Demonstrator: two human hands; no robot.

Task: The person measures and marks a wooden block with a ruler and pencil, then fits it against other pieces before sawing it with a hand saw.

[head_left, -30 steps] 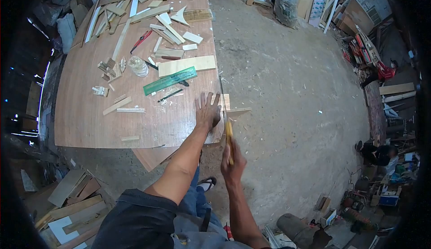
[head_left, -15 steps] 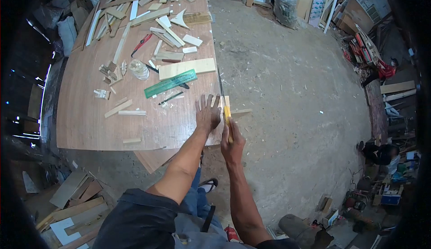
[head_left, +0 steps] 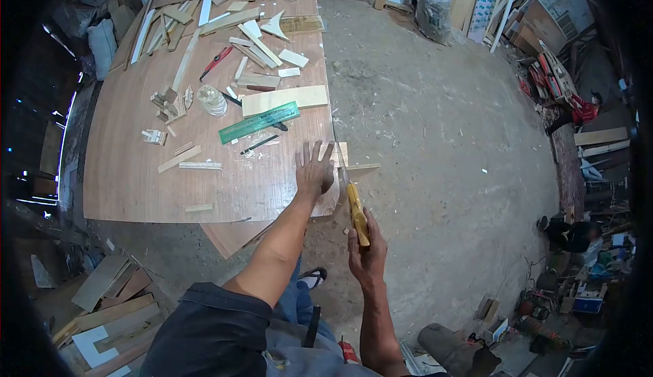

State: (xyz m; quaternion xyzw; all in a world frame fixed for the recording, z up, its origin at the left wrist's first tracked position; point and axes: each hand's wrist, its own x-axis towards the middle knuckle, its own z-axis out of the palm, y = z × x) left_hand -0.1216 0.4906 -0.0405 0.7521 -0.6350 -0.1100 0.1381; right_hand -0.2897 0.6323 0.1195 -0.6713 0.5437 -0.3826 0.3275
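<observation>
My left hand (head_left: 315, 171) lies with fingers spread on the table's right edge, pressing on a pale wood piece (head_left: 343, 154) that juts past the edge. Off the table, my right hand (head_left: 369, 253) grips the lower end of the yellow handle of a handsaw (head_left: 357, 215). The saw's thin blade runs up along the table edge, beside the left hand and against the wood. A dark pencil (head_left: 260, 144), a green straight strip (head_left: 258, 122) and a pale board (head_left: 306, 101) lie beyond my left hand.
Wood offcuts (head_left: 255, 43) cover the table's far part. A clear jar (head_left: 213, 101) and a red-handled tool (head_left: 216, 62) lie among them. A thin wood strip (head_left: 364, 167) sticks out near the saw. Two people are at the right, one in a red top (head_left: 585, 108).
My right hand has drawn the saw back toward my body and slightly right. My left hand stays on the wood at the table edge.
</observation>
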